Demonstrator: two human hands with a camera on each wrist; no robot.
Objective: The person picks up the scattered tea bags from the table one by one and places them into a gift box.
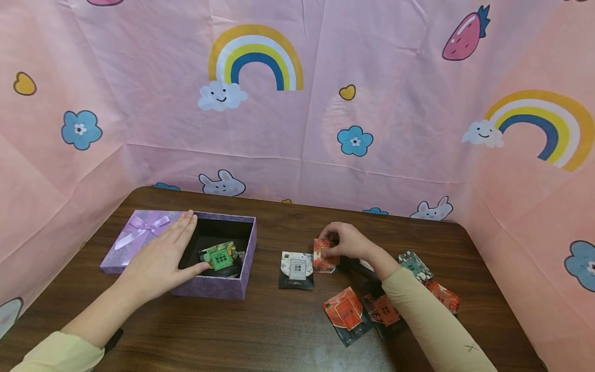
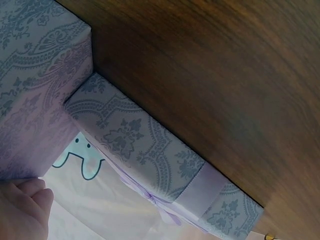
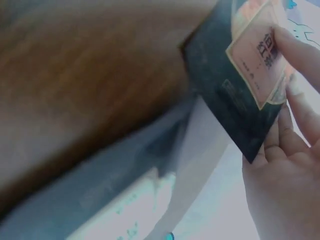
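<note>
Left hand (image 1: 160, 258): lay unclenched, straight-fingered, over the left side of the purple box (image 1: 211, 288).
Right hand (image 1: 350, 242): pinched a red sachet (image 1: 323, 264).
Orange sachet (image 1: 346, 314): lay nearest, on the surface (image 1: 232, 336).
Purple box: contained a green sachet (image 1: 221, 258).
Red sachet: seemingly at the pick-up step, just beside the white sachet (image 1: 296, 268); next called for a firm pinch and lift.

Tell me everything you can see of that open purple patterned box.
The rectangular purple patterned box looks like cardboard, with a black interior. It stands upright and open on the dark brown wood-grain table, beside a purple lid with a shiny lilac bow. A flat green-labelled packet lies inside. The person's left hand touches the box's rim.
</note>
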